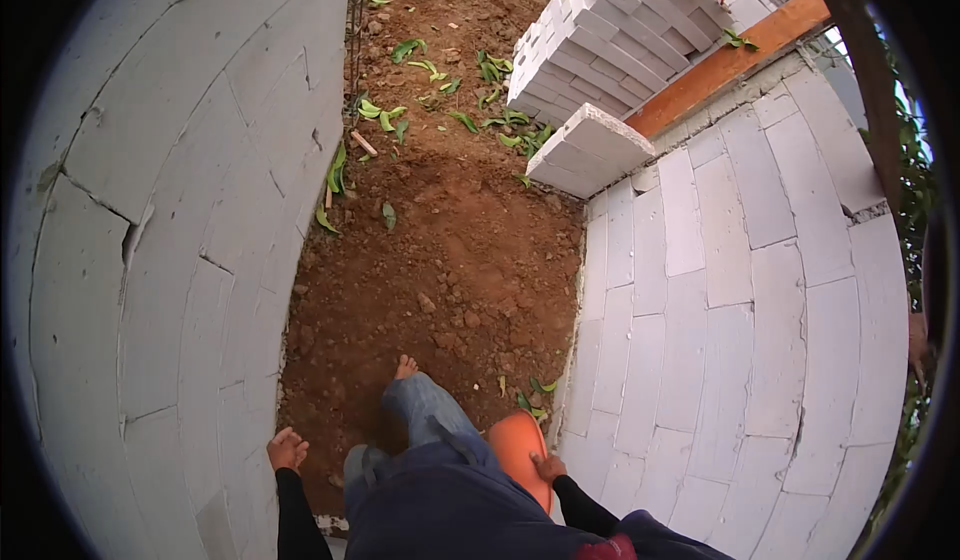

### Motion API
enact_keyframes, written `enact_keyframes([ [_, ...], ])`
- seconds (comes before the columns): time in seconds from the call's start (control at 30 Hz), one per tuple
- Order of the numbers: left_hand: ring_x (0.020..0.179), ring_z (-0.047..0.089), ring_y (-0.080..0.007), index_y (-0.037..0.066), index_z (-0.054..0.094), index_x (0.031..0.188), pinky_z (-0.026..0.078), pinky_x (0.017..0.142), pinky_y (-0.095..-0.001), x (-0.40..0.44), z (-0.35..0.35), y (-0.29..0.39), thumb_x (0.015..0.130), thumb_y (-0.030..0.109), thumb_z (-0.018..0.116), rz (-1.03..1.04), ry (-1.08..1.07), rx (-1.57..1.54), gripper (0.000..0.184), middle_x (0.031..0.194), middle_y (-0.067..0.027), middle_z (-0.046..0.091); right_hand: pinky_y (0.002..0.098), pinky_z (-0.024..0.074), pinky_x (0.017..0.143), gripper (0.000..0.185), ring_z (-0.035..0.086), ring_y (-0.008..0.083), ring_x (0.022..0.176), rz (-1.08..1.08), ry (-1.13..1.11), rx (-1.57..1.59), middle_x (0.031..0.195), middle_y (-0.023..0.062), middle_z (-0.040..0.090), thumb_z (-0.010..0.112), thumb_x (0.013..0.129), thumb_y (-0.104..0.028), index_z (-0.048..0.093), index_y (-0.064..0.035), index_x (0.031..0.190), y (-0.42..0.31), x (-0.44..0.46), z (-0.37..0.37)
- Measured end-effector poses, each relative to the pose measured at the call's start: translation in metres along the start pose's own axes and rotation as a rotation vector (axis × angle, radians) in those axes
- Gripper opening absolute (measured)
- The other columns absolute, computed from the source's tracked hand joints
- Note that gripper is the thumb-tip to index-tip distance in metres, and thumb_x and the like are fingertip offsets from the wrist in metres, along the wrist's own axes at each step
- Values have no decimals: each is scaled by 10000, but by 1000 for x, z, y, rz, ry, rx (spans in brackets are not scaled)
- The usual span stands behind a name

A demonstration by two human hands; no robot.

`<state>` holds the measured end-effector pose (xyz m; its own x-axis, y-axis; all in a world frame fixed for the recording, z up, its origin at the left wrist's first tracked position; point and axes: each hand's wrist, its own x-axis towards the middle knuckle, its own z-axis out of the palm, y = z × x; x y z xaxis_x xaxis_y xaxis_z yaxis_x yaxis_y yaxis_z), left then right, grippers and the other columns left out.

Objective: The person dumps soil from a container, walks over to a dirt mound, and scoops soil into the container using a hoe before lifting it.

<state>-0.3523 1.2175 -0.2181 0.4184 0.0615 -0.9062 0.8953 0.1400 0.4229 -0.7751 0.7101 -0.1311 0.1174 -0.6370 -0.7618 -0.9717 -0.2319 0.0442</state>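
My right hand point(547, 468) grips the rim of an orange plastic bucket point(517, 448), which is tilted against my right side, close to the white block wall. The inside of the bucket is mostly turned away, so I cannot tell what it holds. Beside the grey wall on the other side hangs my left hand point(288, 450), its fingers loosely bent and partly apart, with nothing visible in them. Below me, one bare foot point(405, 367) stands on the reddish soil point(440, 290).
A grey block wall point(200, 260) runs along the left, a white block wall point(690, 310) along the right. Ahead are a single upright block point(590, 150), stacked blocks point(610, 40) and an orange-brown beam point(735, 60). Green leaves point(380, 115) and small stones lie on the soil.
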Motion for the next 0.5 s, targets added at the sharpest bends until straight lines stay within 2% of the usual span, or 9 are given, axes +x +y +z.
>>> enact_keyframes([
  [0.07,1036,673,-333,23,470,1429,571,821,-425,-27,33,33,986,204,580,65,160,222,491,1297,-167,609,464,485,937,838,639,436,1077,9,41,101,1081,339,657,519,888,-687,638,98,1155,12,4,-11],
  [0.13,1248,557,-359,69,467,1448,474,1000,-473,-68,39,44,986,226,585,-37,227,215,502,1468,-149,477,393,529,840,737,679,268,958,26,-38,312,1055,198,700,574,917,-610,637,76,1179,61,24,-5],
  [0.17,1241,562,-358,69,471,1445,477,996,-467,-67,39,44,987,228,584,-62,236,233,498,1461,-147,486,368,538,798,704,668,223,910,97,-135,494,1019,161,696,581,930,-576,626,77,1192,27,11,-44],
  [0.2,1234,567,-358,70,475,1442,480,991,-462,-61,37,36,988,231,583,-88,243,251,494,1455,-144,494,362,537,722,685,653,212,847,115,-168,541,980,147,685,585,931,-568,628,73,1168,-10,-13,-83],
  [0.23,1229,571,-358,72,481,1439,495,961,-453,-45,49,40,985,231,588,-109,205,304,493,1465,-145,483,340,510,635,666,620,186,764,190,-139,515,906,114,667,588,925,-578,642,55,1123,-27,0,-93],
  [0.27,1225,574,-358,75,486,1436,509,932,-445,-36,56,39,982,230,593,-131,167,356,492,1475,-145,472,312,470,563,657,576,164,678,104,-33,574,827,83,633,590,913,-598,649,38,1071,-23,16,-88],
  [0.33,1212,582,-355,84,497,1430,523,880,-433,-33,63,28,985,228,591,-203,160,360,478,1481,-148,463,313,464,566,672,548,157,687,100,-29,523,795,67,580,580,916,-604,648,52,1044,-59,2,-122],
  [0.5,1182,599,-342,86,528,1397,535,799,-387,-35,102,52,999,209,563,-304,178,399,418,1475,-152,469,392,510,784,734,606,226,946,103,-35,465,1024,155,647,548,921,-634,614,63,1144,-87,48,-128],
])
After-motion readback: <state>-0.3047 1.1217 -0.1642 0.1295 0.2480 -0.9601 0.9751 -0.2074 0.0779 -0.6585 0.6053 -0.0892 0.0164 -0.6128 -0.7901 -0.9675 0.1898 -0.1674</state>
